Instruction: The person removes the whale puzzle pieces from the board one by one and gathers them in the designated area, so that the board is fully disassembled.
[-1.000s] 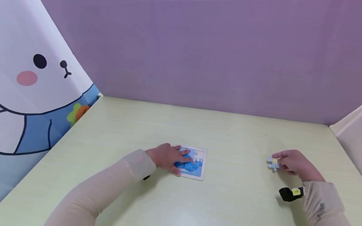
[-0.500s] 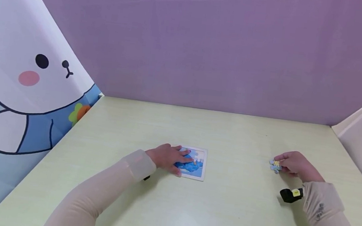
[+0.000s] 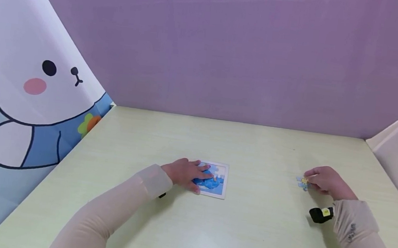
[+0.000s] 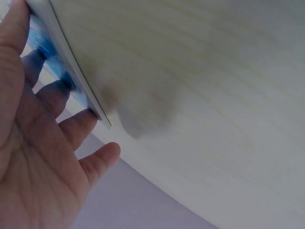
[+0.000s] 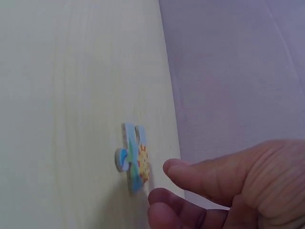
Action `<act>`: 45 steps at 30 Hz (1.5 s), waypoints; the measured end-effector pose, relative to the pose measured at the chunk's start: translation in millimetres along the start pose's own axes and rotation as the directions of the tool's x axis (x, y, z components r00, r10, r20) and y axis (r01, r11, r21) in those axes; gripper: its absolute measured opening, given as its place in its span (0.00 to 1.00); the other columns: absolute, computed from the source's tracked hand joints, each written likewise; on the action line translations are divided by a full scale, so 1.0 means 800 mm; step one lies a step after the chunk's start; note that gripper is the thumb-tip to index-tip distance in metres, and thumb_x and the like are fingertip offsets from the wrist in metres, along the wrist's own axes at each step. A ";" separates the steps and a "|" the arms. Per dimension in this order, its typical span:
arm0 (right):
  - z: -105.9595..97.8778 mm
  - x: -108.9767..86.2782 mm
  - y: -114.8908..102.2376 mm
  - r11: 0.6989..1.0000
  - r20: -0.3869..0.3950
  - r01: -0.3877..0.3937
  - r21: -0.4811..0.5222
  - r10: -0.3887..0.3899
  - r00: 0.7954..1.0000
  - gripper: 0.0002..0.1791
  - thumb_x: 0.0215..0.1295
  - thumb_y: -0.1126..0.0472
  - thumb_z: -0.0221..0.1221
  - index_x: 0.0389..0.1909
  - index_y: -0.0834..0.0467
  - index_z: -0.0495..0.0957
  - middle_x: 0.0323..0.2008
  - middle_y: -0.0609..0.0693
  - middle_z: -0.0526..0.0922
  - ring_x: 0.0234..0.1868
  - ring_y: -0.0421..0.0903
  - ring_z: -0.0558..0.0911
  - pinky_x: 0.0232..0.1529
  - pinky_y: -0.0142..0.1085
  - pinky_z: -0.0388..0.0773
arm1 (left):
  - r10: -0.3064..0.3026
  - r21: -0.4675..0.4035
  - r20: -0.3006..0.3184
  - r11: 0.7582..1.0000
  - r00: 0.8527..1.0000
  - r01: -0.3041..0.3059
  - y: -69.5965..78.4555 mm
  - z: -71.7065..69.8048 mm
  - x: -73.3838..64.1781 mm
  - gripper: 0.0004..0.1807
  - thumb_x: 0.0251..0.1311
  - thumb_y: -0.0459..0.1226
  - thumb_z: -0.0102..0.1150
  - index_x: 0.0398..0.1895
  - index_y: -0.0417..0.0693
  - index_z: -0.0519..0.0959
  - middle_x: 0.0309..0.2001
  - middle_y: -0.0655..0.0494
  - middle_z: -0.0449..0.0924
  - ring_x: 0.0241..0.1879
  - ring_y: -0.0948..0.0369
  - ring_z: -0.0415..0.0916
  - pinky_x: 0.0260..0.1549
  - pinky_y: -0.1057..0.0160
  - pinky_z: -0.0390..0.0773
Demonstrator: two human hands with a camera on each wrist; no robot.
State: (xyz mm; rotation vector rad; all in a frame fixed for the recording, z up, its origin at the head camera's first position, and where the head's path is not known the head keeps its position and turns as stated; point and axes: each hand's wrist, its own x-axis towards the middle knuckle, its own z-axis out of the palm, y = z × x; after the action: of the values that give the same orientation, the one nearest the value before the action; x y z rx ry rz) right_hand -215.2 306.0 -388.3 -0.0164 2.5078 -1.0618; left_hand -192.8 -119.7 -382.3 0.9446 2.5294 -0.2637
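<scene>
My left hand (image 3: 185,174) lies with spread, straight fingers on a small white-framed jigsaw puzzle (image 3: 224,183) with a blue picture. The left wrist view shows its fingertips touching the puzzle frame (image 4: 78,76) near one edge. Far to the right, a light-blue jigsaw piece (image 3: 302,183) with a yellow sun lies on the table. Close beside it is my right hand (image 3: 325,181), its thumb and fingers loosely bent. In the right wrist view a gap shows between the fingertips and the jigsaw piece (image 5: 136,160).
A pale wood-grain table (image 3: 246,230) spreads under both hands. Behind it rises a purple cloth wall (image 3: 242,56). At the left hangs a cloth with a cartoon animal (image 3: 38,58). A black wrist camera (image 3: 320,214) sits below the right hand.
The right fingers have let go of the jigsaw piece, which lies on the table, turned slightly from before. The left hand stays on the puzzle. The head view has shifted slightly.
</scene>
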 end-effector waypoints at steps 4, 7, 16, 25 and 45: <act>0.001 -0.003 -0.007 1.000 0.002 -0.008 -0.028 0.008 1.000 0.23 0.66 0.67 0.50 0.57 0.79 0.64 0.15 0.45 0.69 0.17 0.40 0.66 0.19 0.32 0.66 | 0.005 -0.012 -0.001 1.000 1.000 -0.005 0.000 0.002 0.000 0.38 0.62 0.58 0.54 0.74 0.68 0.54 0.75 0.61 0.47 0.73 0.51 0.47 0.62 0.46 0.61; 0.004 -0.006 -0.018 0.999 0.034 -0.001 -0.037 0.003 0.999 0.25 0.67 0.65 0.51 0.58 0.79 0.62 0.16 0.45 0.69 0.16 0.39 0.65 0.19 0.31 0.64 | 0.008 -0.020 0.006 1.000 1.000 -0.008 0.000 0.004 0.000 0.38 0.62 0.58 0.54 0.74 0.68 0.54 0.75 0.61 0.47 0.73 0.51 0.47 0.62 0.46 0.62; 0.028 -0.004 -0.060 0.972 0.049 0.132 -0.195 -0.125 0.991 0.26 0.62 0.62 0.58 0.56 0.76 0.69 0.25 0.52 0.77 0.21 0.41 0.71 0.26 0.38 0.72 | 0.002 -0.010 0.004 1.000 1.000 -0.002 -0.001 0.000 -0.001 0.38 0.62 0.58 0.54 0.74 0.68 0.54 0.75 0.61 0.47 0.73 0.51 0.47 0.61 0.48 0.63; 0.064 -0.007 -0.105 0.922 0.034 0.258 -0.288 -0.259 0.965 0.22 0.58 0.62 0.63 0.51 0.70 0.76 0.35 0.57 0.81 0.36 0.51 0.78 0.37 0.44 0.74 | -0.001 0.035 -0.002 0.999 1.000 0.001 -0.003 0.002 0.002 0.39 0.62 0.60 0.52 0.74 0.70 0.53 0.75 0.62 0.47 0.73 0.52 0.48 0.61 0.48 0.63; 0.129 -0.014 -0.156 0.748 0.011 0.299 -0.593 -0.364 0.931 0.18 0.57 0.59 0.65 0.50 0.59 0.81 0.27 0.46 0.79 0.28 0.41 0.74 0.21 0.34 0.70 | -0.002 0.009 -0.022 1.000 1.000 0.002 -0.003 0.005 0.003 0.39 0.61 0.60 0.54 0.74 0.70 0.54 0.75 0.63 0.47 0.72 0.52 0.49 0.62 0.46 0.62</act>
State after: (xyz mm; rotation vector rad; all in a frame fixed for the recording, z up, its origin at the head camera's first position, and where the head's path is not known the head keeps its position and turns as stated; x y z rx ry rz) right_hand -184.1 148.5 -362.3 -0.6271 2.9006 -0.3481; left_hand -195.1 -121.5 -386.6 0.9537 2.5507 -0.2670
